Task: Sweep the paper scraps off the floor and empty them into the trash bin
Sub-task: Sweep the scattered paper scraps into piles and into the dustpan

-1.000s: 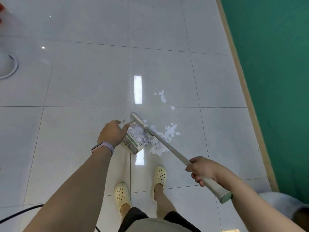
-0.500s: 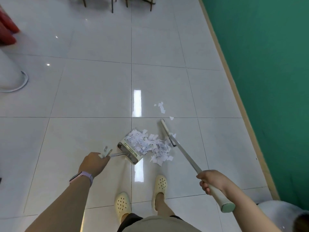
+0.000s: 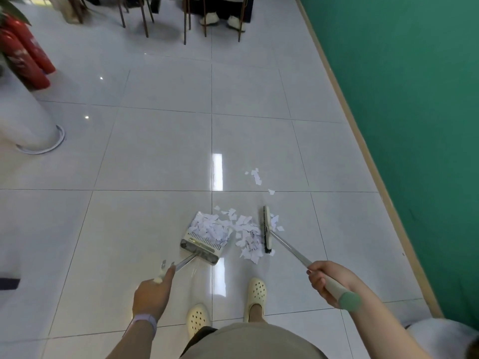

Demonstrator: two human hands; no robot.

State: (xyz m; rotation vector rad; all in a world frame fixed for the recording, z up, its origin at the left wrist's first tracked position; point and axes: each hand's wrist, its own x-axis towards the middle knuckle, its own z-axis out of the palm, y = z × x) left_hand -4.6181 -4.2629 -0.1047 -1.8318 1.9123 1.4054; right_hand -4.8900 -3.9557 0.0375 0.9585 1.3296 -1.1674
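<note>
A cream dustpan (image 3: 201, 248) rests on the white tile floor, its tray heaped with white paper scraps (image 3: 210, 228). My left hand (image 3: 153, 294) grips the end of its metal handle. More scraps (image 3: 247, 238) lie on the floor between the pan's mouth and the broom head (image 3: 267, 230), which stands just to their right. My right hand (image 3: 328, 282) grips the broom's pale handle near its green end cap. A few stray scraps (image 3: 256, 176) lie farther out on the floor.
A green wall (image 3: 414, 99) with a wooden skirting runs down the right. A white column base (image 3: 33, 125) and red fire extinguishers (image 3: 23, 53) stand at the left. Chair legs and a seated person's feet (image 3: 223, 20) are at the far end. My feet in cream clogs (image 3: 255, 294) stand below the dustpan.
My left hand slid back from the dustpan's body to the end of its handle. The broom head swung right, off the pan, and now stands to the right of the scrap pile.
</note>
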